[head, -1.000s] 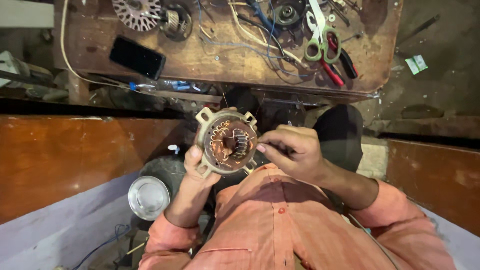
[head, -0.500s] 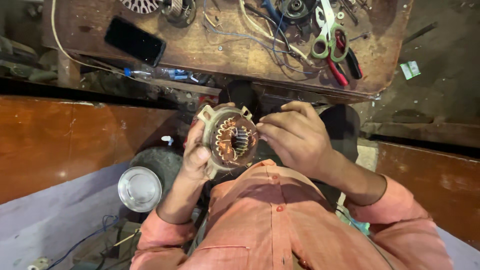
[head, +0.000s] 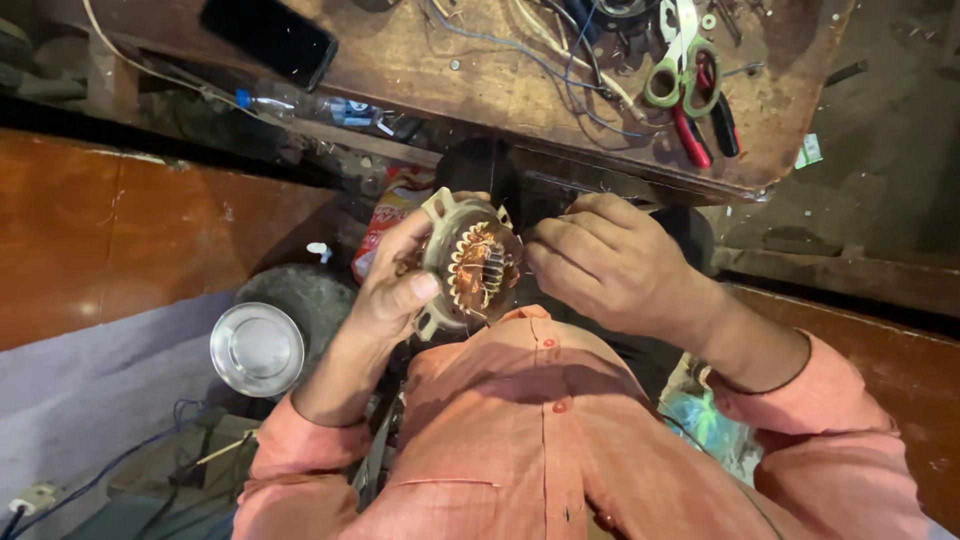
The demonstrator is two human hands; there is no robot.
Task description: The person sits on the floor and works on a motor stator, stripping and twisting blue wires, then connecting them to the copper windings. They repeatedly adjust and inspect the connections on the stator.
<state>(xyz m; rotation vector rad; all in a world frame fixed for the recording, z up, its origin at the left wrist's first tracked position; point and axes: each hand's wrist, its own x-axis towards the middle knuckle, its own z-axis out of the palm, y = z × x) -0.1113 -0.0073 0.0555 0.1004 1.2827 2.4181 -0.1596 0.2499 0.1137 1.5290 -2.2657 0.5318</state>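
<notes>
My left hand (head: pixel 392 282) grips a round motor stator (head: pixel 470 264) with copper windings inside a pale metal housing, held tilted in front of my chest. The thumb presses on its lower rim. My right hand (head: pixel 600 262) is curled against the stator's right side, fingertips touching the windings. Whether those fingers pinch a wire is hidden. Both sleeves are orange.
A worn wooden workbench (head: pixel 480 90) stands ahead, with a black phone (head: pixel 268 38), green-handled scissors (head: pixel 682 72), red-handled pliers (head: pixel 692 135) and tangled wires (head: pixel 560 55). A plastic bottle (head: pixel 320 105) lies under its edge. A shiny steel cup (head: pixel 257 349) sits at my lower left.
The stator has turned more edge-on in my left hand. My right hand has closed in over its right side. The view has shifted so the bench sits higher.
</notes>
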